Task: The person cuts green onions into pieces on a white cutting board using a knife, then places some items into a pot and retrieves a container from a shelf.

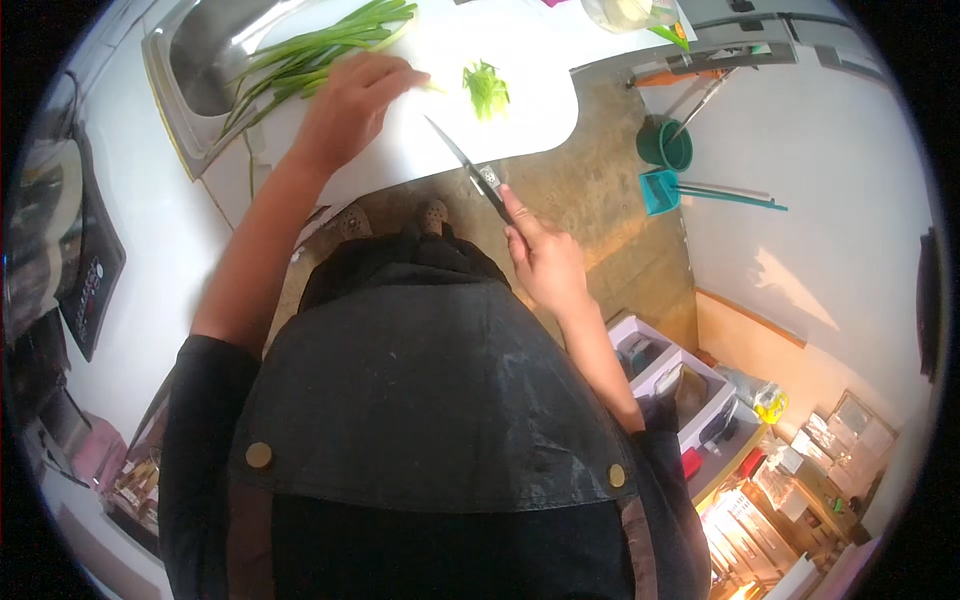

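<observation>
My left hand (349, 112) is closed around a spring onion stalk over the white worktop (536, 82). The stalk's pale end (433, 87) pokes out past my fingertips. Long green leaves of a spring onion bunch (311, 56) spread behind and to the left of this hand, partly over the sink's edge. In my right hand (551, 262) is a kitchen knife (459, 152), index finger stretched along its dark handle. Its blade tip points up and left, below the stalk and apart from it. To the right lies a small heap of cut spring onion (487, 91).
A steel sink (214, 67) is set in at the upper left. At the worktop's far right stands a clear container (626, 13). On the floor to the right are a green bucket (664, 142) and a teal dustpan (660, 193). A lilac compartmented organizer (679, 367) stands near my right elbow.
</observation>
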### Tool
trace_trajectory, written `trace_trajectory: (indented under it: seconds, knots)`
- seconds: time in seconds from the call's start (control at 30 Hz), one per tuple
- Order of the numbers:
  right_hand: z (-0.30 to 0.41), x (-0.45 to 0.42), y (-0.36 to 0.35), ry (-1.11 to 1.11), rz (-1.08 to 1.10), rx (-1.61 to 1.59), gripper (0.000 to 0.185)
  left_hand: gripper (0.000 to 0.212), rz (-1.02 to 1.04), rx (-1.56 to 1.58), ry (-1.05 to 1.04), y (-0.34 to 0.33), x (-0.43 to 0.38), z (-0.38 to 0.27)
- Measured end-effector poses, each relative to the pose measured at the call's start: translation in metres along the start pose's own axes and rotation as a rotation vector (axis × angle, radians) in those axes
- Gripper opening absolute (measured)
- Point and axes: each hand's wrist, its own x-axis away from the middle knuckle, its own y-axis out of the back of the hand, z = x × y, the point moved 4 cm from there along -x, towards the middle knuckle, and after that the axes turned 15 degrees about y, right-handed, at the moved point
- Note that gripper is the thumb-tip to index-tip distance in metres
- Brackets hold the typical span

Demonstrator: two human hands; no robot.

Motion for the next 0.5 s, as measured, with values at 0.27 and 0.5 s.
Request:
trace_trajectory:
  seconds: [0.27, 0.5]
  knots:
    - [-0.024, -0.019, 0.011, -0.073, 0.001, -0.019, 0.053, 0.027, 0.218, 0.105, -0.144, -0.040, 0.017, -0.004]
    - [-0.012, -0.007, 0.002, -0.002, -0.008, -0.001, 0.068, 0.023, 0.164, 0.052, -0.124, -0.043, 0.019, -0.013]
